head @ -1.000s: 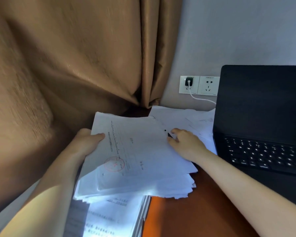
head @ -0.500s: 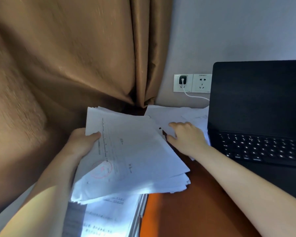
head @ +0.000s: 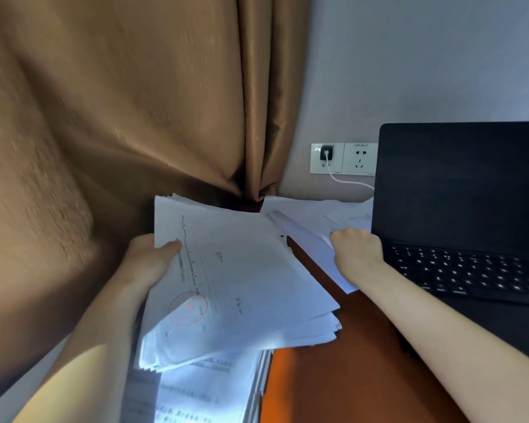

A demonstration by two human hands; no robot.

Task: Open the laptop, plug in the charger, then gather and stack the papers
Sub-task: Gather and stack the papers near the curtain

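My left hand (head: 153, 257) grips a thick sheaf of white papers (head: 235, 285) by its left edge, thumb on top; the top sheet bears a red round stamp. My right hand (head: 356, 251) pinches loose white sheets (head: 312, 236) lying on the desk just left of the laptop. The black laptop (head: 461, 193) stands open at the right, screen dark, keyboard showing. A black charger plug (head: 326, 153) sits in the wall socket, and its white cable (head: 348, 180) runs behind the laptop.
A brown curtain (head: 119, 117) fills the left and reaches the desk's back corner. More printed papers (head: 196, 389) lie under the held sheaf at the desk's left edge. The orange-brown desk top (head: 333, 377) shows between my arms. A second socket (head: 360, 158) is free.
My right hand has moved right, off the held sheaf, to the loose sheets beside the laptop and closed on them. The left hand keeps its hold on the sheaf.
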